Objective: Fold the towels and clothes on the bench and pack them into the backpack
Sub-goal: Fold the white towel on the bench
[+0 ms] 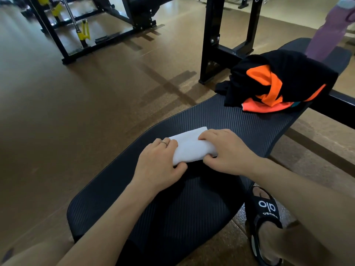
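White folded towel [189,146], ribbed bench [240,120]

Both arms are bare all the way up, no sleeves, no watch or wristbands anywhere. Only jewellery is a thin plain ring [164,143] on the left hand [160,162], sitting low on one of the middle fingers, just past the knuckle. The right hand [228,152] has nothing on its fingers at all. Down below the right forearm there's a foot in a black slide sandal [266,214], wide strap with white "alo" lettering across it, toes poking out the front.
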The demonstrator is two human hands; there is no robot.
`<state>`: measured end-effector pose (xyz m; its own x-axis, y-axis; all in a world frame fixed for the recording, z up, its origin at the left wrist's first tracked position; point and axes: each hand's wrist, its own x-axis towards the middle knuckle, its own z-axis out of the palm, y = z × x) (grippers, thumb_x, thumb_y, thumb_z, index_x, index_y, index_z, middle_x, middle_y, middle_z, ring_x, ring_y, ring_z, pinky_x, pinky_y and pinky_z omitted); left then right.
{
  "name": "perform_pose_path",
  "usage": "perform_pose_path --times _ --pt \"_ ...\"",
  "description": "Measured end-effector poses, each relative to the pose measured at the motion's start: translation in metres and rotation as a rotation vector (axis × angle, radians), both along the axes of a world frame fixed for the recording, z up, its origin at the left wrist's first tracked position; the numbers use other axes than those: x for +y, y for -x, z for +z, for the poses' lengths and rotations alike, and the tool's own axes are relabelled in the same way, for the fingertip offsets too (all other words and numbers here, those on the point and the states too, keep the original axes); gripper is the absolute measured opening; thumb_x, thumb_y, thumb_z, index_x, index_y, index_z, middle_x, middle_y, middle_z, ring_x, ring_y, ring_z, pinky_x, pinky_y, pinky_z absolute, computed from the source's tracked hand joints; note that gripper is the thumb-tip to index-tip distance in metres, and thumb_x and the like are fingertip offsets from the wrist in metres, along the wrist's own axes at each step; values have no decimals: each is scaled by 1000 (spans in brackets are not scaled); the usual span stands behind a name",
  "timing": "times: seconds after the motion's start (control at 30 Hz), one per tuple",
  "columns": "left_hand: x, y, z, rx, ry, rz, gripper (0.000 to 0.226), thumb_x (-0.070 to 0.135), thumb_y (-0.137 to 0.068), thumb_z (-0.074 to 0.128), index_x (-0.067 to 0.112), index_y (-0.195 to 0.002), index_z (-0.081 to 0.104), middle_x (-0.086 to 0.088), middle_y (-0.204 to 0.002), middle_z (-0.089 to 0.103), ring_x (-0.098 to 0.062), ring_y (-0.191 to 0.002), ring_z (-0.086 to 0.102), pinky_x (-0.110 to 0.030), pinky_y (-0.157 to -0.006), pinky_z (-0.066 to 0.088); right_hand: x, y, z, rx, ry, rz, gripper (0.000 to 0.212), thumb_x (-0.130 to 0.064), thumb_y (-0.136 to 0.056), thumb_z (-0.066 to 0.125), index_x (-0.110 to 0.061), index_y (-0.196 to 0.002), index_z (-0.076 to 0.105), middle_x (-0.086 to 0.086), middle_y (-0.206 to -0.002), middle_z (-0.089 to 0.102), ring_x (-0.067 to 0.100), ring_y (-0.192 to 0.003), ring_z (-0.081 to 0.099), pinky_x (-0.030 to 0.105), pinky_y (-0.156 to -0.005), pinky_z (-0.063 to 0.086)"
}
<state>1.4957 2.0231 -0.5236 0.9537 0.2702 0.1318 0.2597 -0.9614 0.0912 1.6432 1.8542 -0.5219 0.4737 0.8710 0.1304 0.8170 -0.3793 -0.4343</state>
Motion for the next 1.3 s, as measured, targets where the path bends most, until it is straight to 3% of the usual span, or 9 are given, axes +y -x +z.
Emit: perform_pose_path --times 0.13,0.27,0.4,0.57,0.8,0.9,1.03,1.17,1.3 --pt "23 -6 14 144 396 126 32 53 -76 44 25 -82 55 9 -80 60 -14 -77 56 -35 -65 46 1 -3 7 394 -5 -106 22 -35 -79 57 -32 -101 57 -11 -88 64 8 -80 61 34 -68 50" --pt "30 -15 16 118 770 263 35 44 -92 55 14 -75 55 2 -83 54 -16 -73 51 -31 -62 37 5 -9 2 542 -48 -182 21 -30 -93 56 -32 -113 50 -11 -95 60 3 -83 57 24 -62 40" --pt "27 -22 12 185 739 392 37 51 -98 47 19 -83 56 1 -104 49 -9 -79 52 -29 -64 37 16 -12 -4 507 -47 -227 28 -31 -97 51 -30 -124 46 -3 -110 54 7 -93 54 23 -66 38" --pt "22 -14 10 281 707 403 45 63 -93 36 39 -130 36 -6 -100 67 -23 -95 64 -40 -82 50 16 -13 -2 560 31 -254 19 -31 -95 51 -29 -114 49 -3 -99 60 10 -85 57 28 -61 39" --pt "-1 -1 17 -98 1556 498 33 33 -92 71 26 -123 61 2 -122 71 -16 -108 71 -40 -91 60 -1 4 -1 687 33 -247 14 -26 -88 62 -20 -100 58 1 -99 62 17 -89 58 31 -67 43" --pt "-22 5 17 -250 1590 485 36 24 -88 77 16 -120 61 -6 -120 71 -20 -105 72 -40 -85 62 -15 17 -1 707 23 -282 17 -29 -84 68 -17 -94 61 3 -96 64 17 -86 58 34 -70 43" --pt "-46 15 35 -295 1418 355 44 19 -78 85 18 -114 59 -5 -114 68 -24 -104 70 -48 -85 62 -47 37 17 705 127 -229 27 -38 -68 74 -25 -90 64 -7 -91 66 15 -87 62 39 -79 51" --pt "-86 10 76 -205 1436 121 55 21 -71 80 21 -121 57 -4 -119 67 -24 -109 69 -46 -86 61 -99 46 71 857 29 -189 63 -16 -74 77 -27 -130 52 -7 -122 63 11 -111 62 36 -92 55" --pt "-141 -21 120 -124 1578 -186 40 7 -90 67 8 -130 57 -10 -118 69 -26 -110 69 -38 -85 60 -168 49 132 980 -63 -224 42 -14 -84 71 -17 -124 62 8 -117 71 25 -108 68 41 -92 55"
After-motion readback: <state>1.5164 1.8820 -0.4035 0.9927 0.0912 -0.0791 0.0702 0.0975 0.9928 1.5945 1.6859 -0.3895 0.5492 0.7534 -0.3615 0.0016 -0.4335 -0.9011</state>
